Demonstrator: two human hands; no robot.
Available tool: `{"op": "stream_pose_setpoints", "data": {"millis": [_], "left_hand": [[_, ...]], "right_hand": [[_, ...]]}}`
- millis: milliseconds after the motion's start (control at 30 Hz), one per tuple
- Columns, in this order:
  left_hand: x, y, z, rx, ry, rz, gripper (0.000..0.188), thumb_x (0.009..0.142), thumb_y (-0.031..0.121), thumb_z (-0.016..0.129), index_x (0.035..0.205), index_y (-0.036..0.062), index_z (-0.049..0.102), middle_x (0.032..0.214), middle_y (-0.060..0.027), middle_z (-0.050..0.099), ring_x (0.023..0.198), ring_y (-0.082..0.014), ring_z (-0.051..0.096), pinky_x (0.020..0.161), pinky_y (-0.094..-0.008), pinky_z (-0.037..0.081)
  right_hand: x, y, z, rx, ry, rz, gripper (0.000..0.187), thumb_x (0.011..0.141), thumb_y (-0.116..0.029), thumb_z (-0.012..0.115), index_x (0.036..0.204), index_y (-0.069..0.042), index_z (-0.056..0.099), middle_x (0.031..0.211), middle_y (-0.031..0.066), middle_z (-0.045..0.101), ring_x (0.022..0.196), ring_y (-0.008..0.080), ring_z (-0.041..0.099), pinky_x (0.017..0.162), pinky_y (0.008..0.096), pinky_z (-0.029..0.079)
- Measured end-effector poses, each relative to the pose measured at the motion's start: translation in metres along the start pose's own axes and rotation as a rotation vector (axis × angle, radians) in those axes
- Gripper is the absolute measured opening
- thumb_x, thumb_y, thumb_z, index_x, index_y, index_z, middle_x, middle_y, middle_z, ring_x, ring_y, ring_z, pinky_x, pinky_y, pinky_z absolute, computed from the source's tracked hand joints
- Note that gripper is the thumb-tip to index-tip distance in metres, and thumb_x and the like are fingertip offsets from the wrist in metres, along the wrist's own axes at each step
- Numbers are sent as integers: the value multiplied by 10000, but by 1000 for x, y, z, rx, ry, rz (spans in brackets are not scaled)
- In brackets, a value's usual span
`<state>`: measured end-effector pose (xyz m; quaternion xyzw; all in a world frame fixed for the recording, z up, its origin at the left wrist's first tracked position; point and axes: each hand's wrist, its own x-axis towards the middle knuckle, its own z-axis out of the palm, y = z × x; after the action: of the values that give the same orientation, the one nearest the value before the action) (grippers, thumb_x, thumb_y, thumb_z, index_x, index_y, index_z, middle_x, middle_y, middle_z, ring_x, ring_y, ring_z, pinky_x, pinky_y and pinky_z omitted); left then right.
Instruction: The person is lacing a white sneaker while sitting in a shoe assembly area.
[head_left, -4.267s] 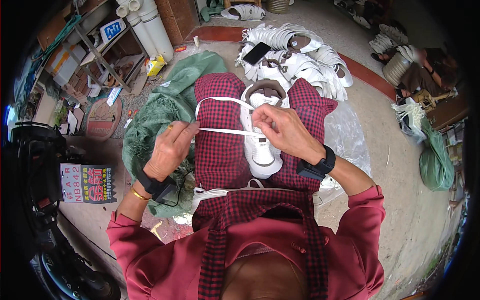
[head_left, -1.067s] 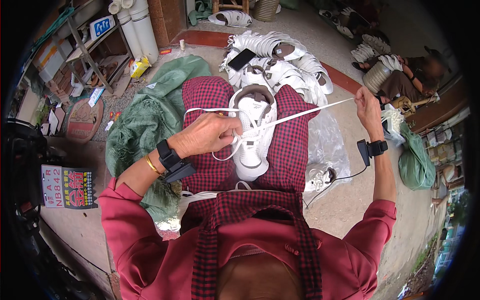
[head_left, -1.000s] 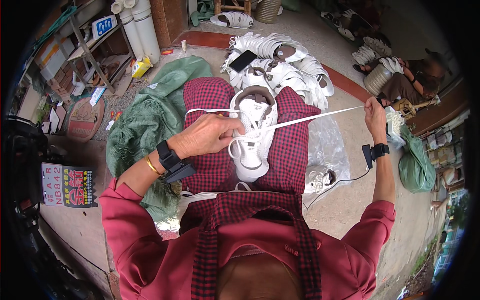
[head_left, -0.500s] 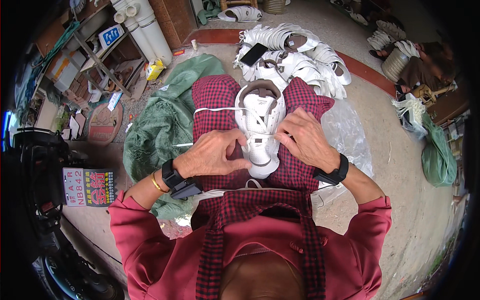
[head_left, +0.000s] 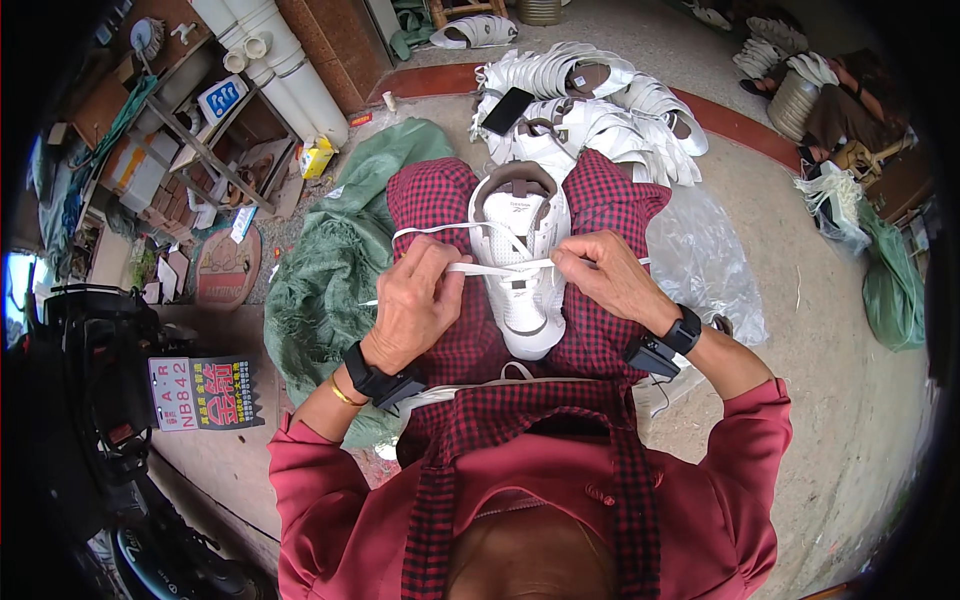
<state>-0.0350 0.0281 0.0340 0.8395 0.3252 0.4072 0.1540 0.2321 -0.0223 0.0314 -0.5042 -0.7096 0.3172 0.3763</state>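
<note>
A white shoe upper with a dark brown lining lies lengthwise between my thighs, its rounded toe toward me. Across its middle a flat white shoelace is stretched. My left hand pinches this lace to the left of the upper, fingers curled. At the upper's right edge my right hand grips the lace between thumb and forefinger, and a short end shows past the hand. Another length of lace runs from the upper over my left thigh. Both thighs are covered by a red-and-black checked apron.
Beyond my knees lies a pile of white shoe uppers with a black phone on it. A green woven sack spreads at left, clear plastic sheeting at right. A parked motorbike stands far left. White laces hang at right.
My left hand has moved left and up from the upper, drawing the lace out taut. My right hand has shifted slightly, still at the upper's right edge.
</note>
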Motion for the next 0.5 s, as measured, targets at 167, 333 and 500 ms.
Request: {"op": "stream_pose_setpoints", "data": {"millis": [167,333,500], "left_hand": [[-7,-4,15,-124,61,-209,77,897,8,678,922,20,606,812,-36,584,566,-101,551,493,-272,442],[-2,10,17,-209,-81,-200,143,864,-7,680,984,8,604,894,-70,597,641,-136,601,550,-262,488],[25,10,4,109,31,66,301,771,-22,649,1060,39,593,1091,-148,558,966,-319,613,808,-425,529]], "right_hand": [[-3,-2,-14,664,-15,132,379,991,-127,500,630,-123,383,595,-78,323,528,42,285,489,248,224],[-22,16,-89,800,264,44,346,996,-155,516,662,-92,450,593,-38,380,532,80,349,519,258,296],[-22,3,-69,-374,399,-53,110,919,-122,599,882,-21,622,821,89,609,829,221,594,741,360,472]]}}
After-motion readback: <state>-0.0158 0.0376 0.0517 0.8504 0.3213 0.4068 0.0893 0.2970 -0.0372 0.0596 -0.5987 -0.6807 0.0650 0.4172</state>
